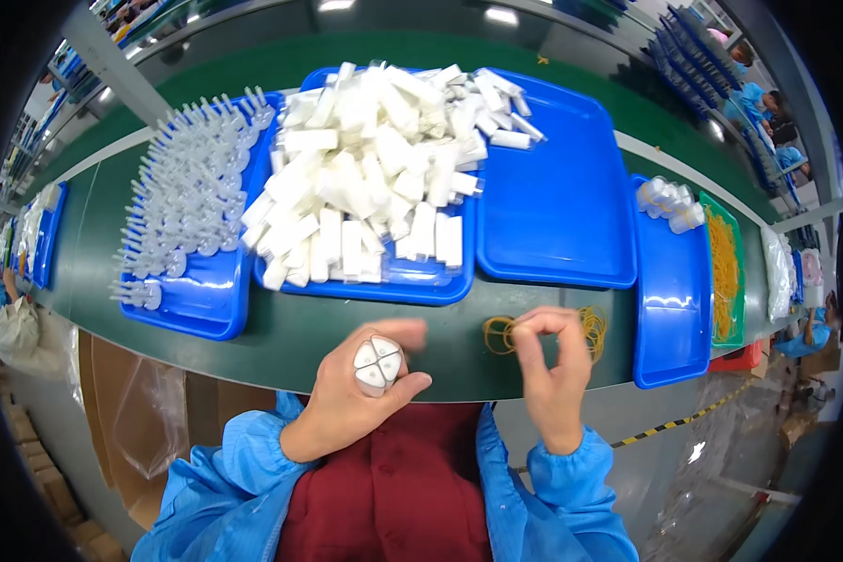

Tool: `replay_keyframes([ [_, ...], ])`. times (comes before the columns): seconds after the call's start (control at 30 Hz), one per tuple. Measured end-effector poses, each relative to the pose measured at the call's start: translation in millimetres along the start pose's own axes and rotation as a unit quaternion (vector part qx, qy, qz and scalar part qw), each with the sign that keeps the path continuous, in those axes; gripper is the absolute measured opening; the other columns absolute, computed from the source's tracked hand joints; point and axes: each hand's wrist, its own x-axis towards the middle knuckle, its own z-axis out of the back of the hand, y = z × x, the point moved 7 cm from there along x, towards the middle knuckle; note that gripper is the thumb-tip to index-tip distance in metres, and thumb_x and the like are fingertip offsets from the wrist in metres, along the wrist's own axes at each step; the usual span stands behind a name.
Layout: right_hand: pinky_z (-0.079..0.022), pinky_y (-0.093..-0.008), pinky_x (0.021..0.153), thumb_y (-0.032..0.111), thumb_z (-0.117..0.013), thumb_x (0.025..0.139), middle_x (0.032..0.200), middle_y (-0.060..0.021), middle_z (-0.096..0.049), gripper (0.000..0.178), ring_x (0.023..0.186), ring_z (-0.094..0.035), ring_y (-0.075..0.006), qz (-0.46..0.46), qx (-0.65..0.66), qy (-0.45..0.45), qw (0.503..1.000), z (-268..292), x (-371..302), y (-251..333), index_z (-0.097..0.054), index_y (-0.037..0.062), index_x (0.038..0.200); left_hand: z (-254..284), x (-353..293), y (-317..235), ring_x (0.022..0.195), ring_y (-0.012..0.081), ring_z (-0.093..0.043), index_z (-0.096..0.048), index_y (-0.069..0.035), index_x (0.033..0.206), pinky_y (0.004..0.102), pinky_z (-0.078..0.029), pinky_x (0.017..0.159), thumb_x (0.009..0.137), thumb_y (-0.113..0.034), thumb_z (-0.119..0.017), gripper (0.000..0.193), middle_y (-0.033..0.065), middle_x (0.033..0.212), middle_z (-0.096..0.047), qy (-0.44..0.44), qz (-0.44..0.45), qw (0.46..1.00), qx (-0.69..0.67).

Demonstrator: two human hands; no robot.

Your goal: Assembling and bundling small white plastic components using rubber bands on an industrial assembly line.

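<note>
Head view, looking down on a long green workbench (281, 342) with plastic trays set along it. Near the middle, a blue tray (375, 291) is heaped above its rim with a pile of loose white pieces (365, 159), by far the bulk of the supply and, it seems, mostly work left to do. To its right lies a second large blue tray (553, 211); a few white pieces spill over its far left corner. At far left, another blue tray (206, 295) carries rows of clear stemmed parts (192, 178). On the right, a narrower blue tray (672, 314) has a small cluster of white, rounded bundles (667, 201) at its far end, seemingly finished ones, so the work looks barely begun. Beside it, a green tray (742, 295) holds a mass of yellow bands (722, 272).

The left hand (339, 398) is curled around an upright bundle (377, 363): four white wedge-ended pieces, grouped into a round. Whether a band circles it cannot be seen. The right hand (554, 370), well apart, has thumb and forefinger narrowed together; I cannot tell whether they pinch anything. Smallest, loose yellow bands (594, 330) lie on the bench near it.
</note>
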Motion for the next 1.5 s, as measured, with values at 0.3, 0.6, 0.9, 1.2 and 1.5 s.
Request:
replay_keyframes([
  [0.3, -0.050, -0.0282, 0.090, 0.005, -0.059, 0.101, 0.113, -0.0134, -0.065, 0.019, 0.106, -0.063, -0.0139, -0.122, 0.528, 0.165, 0.824, -50, -11, 52, -0.059, -0.0004, 0.120, -20, 17, -12, 0.079, 0.0148, -0.063, -0.051, -0.008, 0.094, 0.0300, -0.055, 0.071, 0.086, -0.012, -0.080, 0.030, 0.0080, 0.085, -0.062, -0.047, 0.074, 0.974, -0.208],
  [0.6, -0.036, -0.0497, 0.109, 0.041, -0.079, 0.077, 0.120, -0.0158, -0.066, 0.071, 0.113, -0.062, -0.0298, 0.366, 0.054, 0.147, 0.918, -56, -12, 80, -0.057, -0.0011, 0.130, -28, 4, -8, 0.090, 0.0188, -0.067, -0.048, 0.000, 0.116, 0.0310, -0.059, 0.069, 0.073, -0.005, -0.083, 0.056, 0.0108, 0.101, -0.063, 0.166, 0.034, 0.986, 0.009],
  [0.9, -0.042, -0.0401, 0.096, 0.050, -0.058, 0.098, 0.093, -0.0133, -0.069, 0.053, 0.089, -0.064, -0.0271, 0.070, 0.310, 0.485, 0.815, -27, -18, 75, -0.069, -0.0009, 0.105, 67, 3, 10, 0.057, 0.0071, -0.049, -0.051, -0.004, 0.111, 0.0185, -0.040, 0.046, 0.091, -0.028, -0.074, 0.038, 0.0016, 0.076, -0.053, -0.038, 0.070, 0.933, -0.351],
  [1.2, -0.045, -0.0392, 0.102, 0.010, -0.071, 0.093, 0.153, -0.0174, -0.047, 0.072, 0.127, -0.059, -0.0259, 0.104, 0.071, 0.063, 0.990, -54, 39, 20, -0.034, -0.0004, 0.154, -22, -12, -54, 0.063, 0.0112, -0.066, -0.061, -0.002, 0.123, 0.0251, -0.051, 0.062, 0.069, -0.004, -0.087, 0.060, 0.0044, 0.074, -0.069, 0.080, -0.260, 0.952, 0.143],
  [1.5, -0.046, -0.0435, 0.098, 0.061, -0.080, 0.075, 0.119, -0.0155, -0.068, 0.083, 0.106, -0.067, -0.0296, 0.178, -0.150, 0.293, 0.927, -56, 8, 70, -0.059, 0.0005, 0.128, -13, 0, -63, 0.082, 0.0294, -0.072, -0.041, -0.001, 0.151, 0.0371, -0.057, 0.071, 0.074, -0.011, -0.085, 0.089, 0.0158, 0.103, -0.071, 0.051, -0.214, 0.918, 0.330],
])
